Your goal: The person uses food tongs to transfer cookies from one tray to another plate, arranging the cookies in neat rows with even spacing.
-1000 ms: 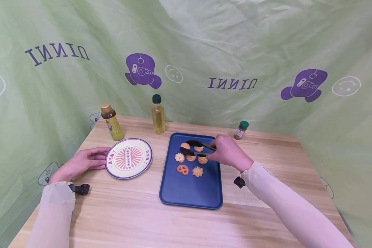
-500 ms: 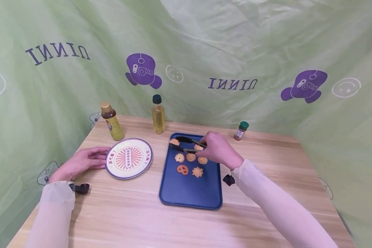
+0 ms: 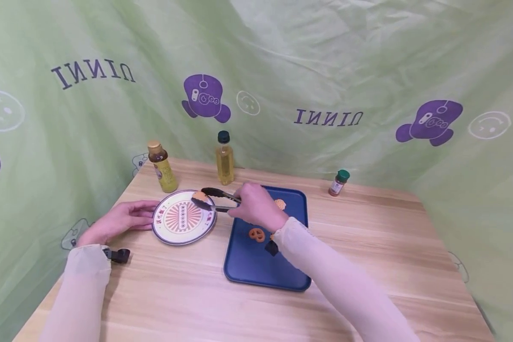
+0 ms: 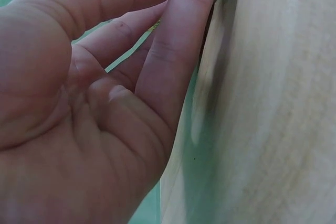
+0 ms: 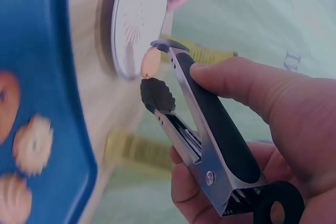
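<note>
I am carrying a cookie (image 3: pixel 199 195) over the far rim of the plate (image 3: pixel 184 217), my right hand (image 3: pixel 256 207) squeezing the tongs (image 3: pixel 215 199) so their tips are clamped on it. My left hand (image 3: pixel 119 221) is lying flat on the surface, fingers straight, touching the plate's edge. Next, I judge, I need to lower the tips and ease my squeeze so the cookie settles flat on the plate

My left hand (image 4: pixel 79 108) fills the view, palm toward the camera, fingers (image 4: pixel 173 61) straight and together, their outer edge along the wooden counter (image 4: pixel 273 103); green backdrop shows between them.
</note>
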{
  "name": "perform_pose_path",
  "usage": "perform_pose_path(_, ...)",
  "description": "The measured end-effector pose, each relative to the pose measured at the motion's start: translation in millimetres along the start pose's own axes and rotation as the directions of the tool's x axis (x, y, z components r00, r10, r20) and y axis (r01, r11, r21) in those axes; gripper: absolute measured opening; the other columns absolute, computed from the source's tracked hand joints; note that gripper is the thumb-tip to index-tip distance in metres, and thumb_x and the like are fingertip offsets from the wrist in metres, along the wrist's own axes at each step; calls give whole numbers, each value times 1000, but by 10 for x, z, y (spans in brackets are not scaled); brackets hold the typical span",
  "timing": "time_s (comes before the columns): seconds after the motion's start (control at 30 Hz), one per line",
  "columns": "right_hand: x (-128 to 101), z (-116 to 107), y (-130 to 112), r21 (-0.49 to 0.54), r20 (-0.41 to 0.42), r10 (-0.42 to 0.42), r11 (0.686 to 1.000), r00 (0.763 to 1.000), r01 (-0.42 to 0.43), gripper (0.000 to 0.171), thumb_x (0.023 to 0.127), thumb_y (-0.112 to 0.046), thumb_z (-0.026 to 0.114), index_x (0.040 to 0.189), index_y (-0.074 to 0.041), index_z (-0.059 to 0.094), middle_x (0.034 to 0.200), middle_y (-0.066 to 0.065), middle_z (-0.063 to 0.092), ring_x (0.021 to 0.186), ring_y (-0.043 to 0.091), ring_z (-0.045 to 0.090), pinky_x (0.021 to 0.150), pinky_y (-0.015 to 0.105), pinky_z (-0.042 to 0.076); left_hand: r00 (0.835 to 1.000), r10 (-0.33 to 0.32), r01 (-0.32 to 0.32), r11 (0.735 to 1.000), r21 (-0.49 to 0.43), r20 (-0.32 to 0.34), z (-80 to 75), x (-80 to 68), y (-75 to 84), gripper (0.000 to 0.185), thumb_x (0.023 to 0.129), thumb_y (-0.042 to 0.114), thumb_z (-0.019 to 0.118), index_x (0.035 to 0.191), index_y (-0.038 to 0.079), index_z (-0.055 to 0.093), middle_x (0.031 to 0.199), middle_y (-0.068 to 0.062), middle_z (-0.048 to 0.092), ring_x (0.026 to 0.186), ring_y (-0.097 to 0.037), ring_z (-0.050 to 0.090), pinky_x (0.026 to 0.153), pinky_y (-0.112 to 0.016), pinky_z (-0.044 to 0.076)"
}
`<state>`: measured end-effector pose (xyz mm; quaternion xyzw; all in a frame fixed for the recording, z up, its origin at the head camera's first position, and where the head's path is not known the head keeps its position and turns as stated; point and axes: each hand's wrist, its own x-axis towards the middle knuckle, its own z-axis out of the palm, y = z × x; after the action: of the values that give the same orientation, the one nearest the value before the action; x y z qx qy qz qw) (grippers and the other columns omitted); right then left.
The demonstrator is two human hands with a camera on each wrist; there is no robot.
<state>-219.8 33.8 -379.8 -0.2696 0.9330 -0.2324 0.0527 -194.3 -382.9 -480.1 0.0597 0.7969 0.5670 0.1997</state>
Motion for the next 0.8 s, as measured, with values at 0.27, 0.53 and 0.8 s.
perform_pose_path(0.27, 238, 292, -269, -60, -4, -24, 998, 1000, 23, 30, 93, -28, 90, 77, -11, 71, 78, -3, 53, 74, 15, 50, 60, 25, 39, 1000, 3, -3, 1000, -2, -2, 13, -17, 14, 69, 108, -3, 66, 168, -14, 35, 164, -46, 44, 116, 2, 75, 103, -27, 69)
perform_pose_path(0.53, 309, 440, -377, -138, -22, -15, 990, 1000, 12, 31, 92, -29, 90, 75, -14, 70, 91, 2, 64, 81, 17, 57, 66, 30, 49, 1000, 13, -11, 996, 84, -23, 24, 1, 17, 70, 106, 4, 74, 167, -9, 42, 162, -40, 51, 116, 6, 74, 102, -23, 68)
perform_pose_path(0.8, 333, 486, -370, -152, -7, -12, 988, 1000, 11, 23, 92, -31, 91, 88, -12, 80, 97, 2, 68, 89, 18, 59, 70, 30, 50, 1000, 11, -9, 998, 67, -23, -3, 13, 27, 71, 106, 3, 74, 167, -10, 41, 163, -42, 49, 114, 6, 74, 101, -24, 69)
